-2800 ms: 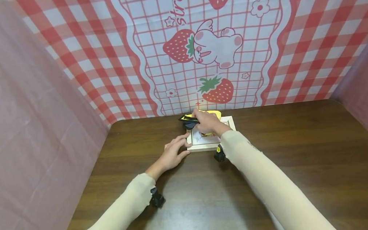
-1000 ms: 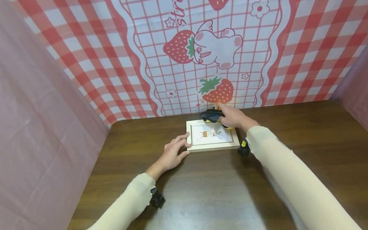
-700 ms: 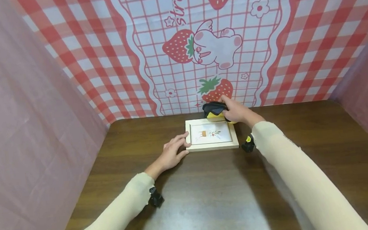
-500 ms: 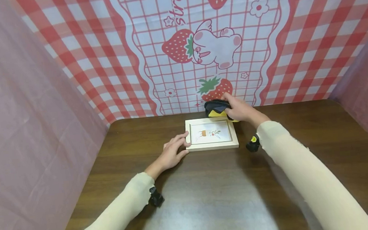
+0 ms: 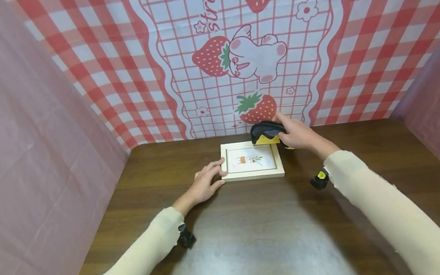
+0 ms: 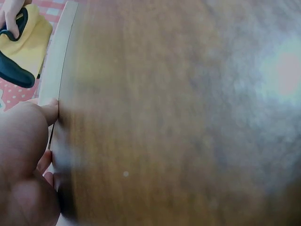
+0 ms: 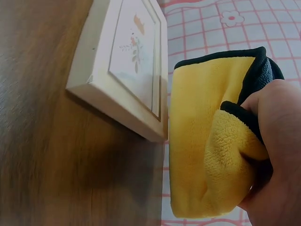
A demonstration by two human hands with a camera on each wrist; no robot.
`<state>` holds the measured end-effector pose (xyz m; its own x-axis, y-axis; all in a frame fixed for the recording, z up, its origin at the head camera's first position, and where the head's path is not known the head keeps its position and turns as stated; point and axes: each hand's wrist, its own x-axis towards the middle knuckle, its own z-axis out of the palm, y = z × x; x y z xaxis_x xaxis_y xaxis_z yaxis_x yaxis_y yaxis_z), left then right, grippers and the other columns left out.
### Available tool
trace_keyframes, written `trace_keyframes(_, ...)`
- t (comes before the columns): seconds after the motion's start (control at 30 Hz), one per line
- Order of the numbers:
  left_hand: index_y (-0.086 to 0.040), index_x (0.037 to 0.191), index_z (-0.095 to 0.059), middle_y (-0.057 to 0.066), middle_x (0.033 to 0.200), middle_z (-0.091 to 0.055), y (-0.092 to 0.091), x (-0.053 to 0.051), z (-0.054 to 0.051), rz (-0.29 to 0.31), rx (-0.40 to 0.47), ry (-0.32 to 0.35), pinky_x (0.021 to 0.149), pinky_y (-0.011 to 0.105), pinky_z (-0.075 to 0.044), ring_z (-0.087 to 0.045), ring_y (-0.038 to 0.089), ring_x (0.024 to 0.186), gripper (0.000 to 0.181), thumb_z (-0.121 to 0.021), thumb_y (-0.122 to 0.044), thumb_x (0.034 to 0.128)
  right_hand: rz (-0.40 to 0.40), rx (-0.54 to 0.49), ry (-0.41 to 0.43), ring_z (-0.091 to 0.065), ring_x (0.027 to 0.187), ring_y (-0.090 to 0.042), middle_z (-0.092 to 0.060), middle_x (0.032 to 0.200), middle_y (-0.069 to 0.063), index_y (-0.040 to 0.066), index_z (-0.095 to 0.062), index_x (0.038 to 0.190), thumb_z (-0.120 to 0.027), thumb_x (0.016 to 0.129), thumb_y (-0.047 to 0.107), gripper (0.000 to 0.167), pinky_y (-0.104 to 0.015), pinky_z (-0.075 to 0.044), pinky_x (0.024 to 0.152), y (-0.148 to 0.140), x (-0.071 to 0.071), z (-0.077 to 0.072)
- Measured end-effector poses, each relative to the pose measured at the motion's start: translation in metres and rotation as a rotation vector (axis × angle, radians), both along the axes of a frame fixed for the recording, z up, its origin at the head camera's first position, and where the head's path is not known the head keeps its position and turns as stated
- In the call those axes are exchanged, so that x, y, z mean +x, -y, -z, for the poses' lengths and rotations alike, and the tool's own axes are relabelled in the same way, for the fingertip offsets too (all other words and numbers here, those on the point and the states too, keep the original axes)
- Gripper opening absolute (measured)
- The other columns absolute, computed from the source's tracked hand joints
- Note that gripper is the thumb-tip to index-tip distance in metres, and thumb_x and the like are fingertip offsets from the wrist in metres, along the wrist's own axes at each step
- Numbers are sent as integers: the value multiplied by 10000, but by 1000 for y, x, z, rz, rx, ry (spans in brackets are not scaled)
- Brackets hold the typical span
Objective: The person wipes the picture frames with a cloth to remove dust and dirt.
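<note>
A cream picture frame with a small plant print lies face up at the table's back edge. At its left end my left hand holds the border, the thumb by the near corner and the fingers at the left side. My right hand grips a folded microfiber cloth, dark grey and yellow with black edging. That cloth is raised beside the frame's far right corner. In the right wrist view the yellow side of the cloth faces the frame, with a narrow gap at the corner.
The brown wooden table spreads toward me and to both sides. Behind it hangs a red-and-white strawberry-print curtain, close to the frame and the cloth. Pink curtains flank the table. Each wrist wears a small black camera.
My right hand has carried the cloth from over the picture rightward to the far right corner, uncovering the print. My left hand has kept its place on the frame.
</note>
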<state>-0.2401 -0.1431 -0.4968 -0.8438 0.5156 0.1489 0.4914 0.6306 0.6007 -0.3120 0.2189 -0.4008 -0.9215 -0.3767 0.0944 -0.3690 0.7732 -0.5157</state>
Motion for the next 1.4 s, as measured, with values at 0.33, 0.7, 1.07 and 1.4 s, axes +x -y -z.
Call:
trace_keyframes(0.33,-77,1203,-710,138,1821,-422,0,0,0,-1,-2,4,1226,745,-353,-459,468,1634,135,-719,-150,1090,-2,105,-60,-632,946,-358,-736,1225,-234,98,-522,1406,-601,1019,43,400,-518,-520,802,-17,17,-7)
trace_keyframes(0.7,-80,1153,-690,144,1820,-421,1,0,1,5,6,2,1221,760,-347,-455,478,1635,92,-720,-141,1091,-5,162,-88,-615,839,-291,-764,1176,-229,96,-534,1396,-631,998,34,415,-402,-455,669,-49,33,-16)
trace_keyframes(1.07,-85,1154,-690,138,1825,-416,0,0,-1,-2,5,12,1229,770,-337,-459,481,1629,91,-719,-145,1092,-13,243,-114,-599,852,-280,-744,1222,-237,51,-531,1396,-686,983,34,441,-455,-517,706,-73,36,-11)
trace_keyframes(1.4,-76,1170,-700,155,1819,-419,1,2,-2,2,16,1,1217,773,-342,-464,492,1621,97,-717,-128,1090,-40,263,-103,-675,1044,-335,-725,1335,-259,45,-561,1370,-752,988,20,428,-674,-609,941,-86,40,17)
